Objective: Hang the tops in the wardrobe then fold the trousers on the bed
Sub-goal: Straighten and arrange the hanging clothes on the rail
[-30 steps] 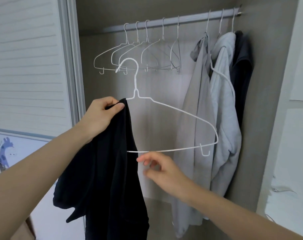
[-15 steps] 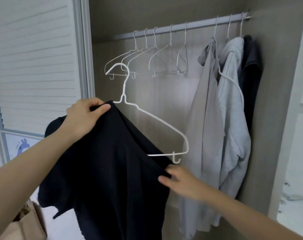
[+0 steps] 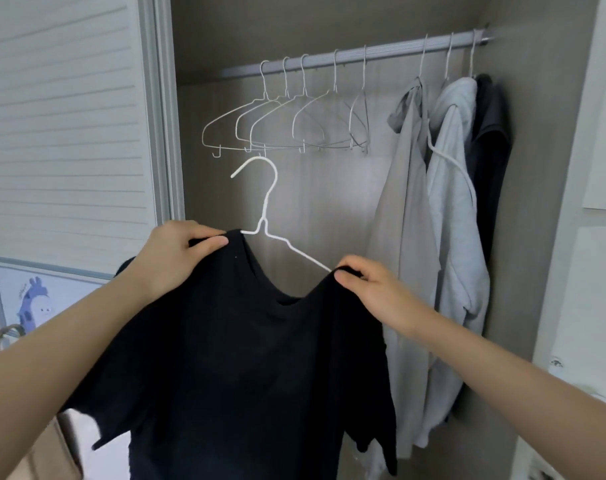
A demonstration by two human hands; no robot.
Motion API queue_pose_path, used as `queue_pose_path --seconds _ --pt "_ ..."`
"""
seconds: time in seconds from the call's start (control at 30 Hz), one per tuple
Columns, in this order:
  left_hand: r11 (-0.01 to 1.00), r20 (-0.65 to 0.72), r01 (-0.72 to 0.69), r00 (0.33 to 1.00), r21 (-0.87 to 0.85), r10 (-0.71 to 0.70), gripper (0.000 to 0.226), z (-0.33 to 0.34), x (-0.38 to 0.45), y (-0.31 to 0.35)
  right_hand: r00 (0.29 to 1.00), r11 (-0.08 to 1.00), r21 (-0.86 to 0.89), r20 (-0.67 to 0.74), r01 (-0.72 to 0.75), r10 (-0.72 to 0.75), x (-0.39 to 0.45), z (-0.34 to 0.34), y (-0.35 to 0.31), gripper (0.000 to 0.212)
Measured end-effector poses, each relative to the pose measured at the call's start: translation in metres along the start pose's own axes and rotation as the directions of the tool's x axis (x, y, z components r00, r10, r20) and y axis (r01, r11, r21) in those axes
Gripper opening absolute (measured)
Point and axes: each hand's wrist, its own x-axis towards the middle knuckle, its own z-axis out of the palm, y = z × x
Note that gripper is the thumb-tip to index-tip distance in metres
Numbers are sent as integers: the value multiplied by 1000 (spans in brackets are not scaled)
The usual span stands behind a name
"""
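Note:
A black T-shirt (image 3: 246,368) hangs in front of me on a white wire hanger (image 3: 265,206), whose hook and neck stick out above the collar. My left hand (image 3: 180,254) pinches the shirt's left shoulder over the hanger. At the right shoulder, my right hand (image 3: 371,289) pinches the fabric where the hanger's arm goes under it. The hanger sits below the wardrobe rail (image 3: 357,55), not hooked on it. The hanger's lower part is hidden inside the shirt.
Several empty wire hangers (image 3: 281,129) hang on the rail's left half. A grey top (image 3: 405,216), a light grey top (image 3: 457,216) and a dark top (image 3: 492,147) hang at the right end. A slatted sliding door (image 3: 66,126) stands left; a beige bag (image 3: 35,445) sits low left.
The right hand pulled the shirt's right side up over the hanger's arm and now pinches that shoulder. The hanger has levelled out, and the shirt now spreads across it.

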Motion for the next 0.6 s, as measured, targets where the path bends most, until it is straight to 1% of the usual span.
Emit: queue_pose_path --seconds 0.07,0.13,0.2,0.27,0.33,0.43,0.53,0.6 --pt "1000 -2 5 1000 -30 -5 9 -2 0 -1 999 1000 -13 -45 17 -17 1 -2 -3 19" --pt "998 -4 28 1000 -51 -28 15 -9 0 -7 997 1000 -17 -80 7 -8 3 -11 -4 19" --pt "994 21 68 998 -82 -67 16 -16 -3 -15 992 999 14 -117 -49 50 5 -24 -5 21" --pt "979 47 122 992 -164 -115 15 -19 -6 -20 983 991 52 -132 -119 125 9 -38 -7 29" --pt "955 38 167 986 -247 -162 13 -18 -8 -21 980 987 -16 -115 -162 159 12 -47 -11 33" --pt "927 26 191 981 -322 -193 11 -16 -4 -18 986 985 -107 -113 -136 124 21 -54 -20 21" --pt "902 35 205 978 -379 -207 9 -15 2 -10 997 986 -165 -81 -34 20 25 -59 -34 6" --pt "860 56 223 973 -459 -222 7 -15 5 -7 997 985 -170 -65 16 -27 24 -64 -39 4"
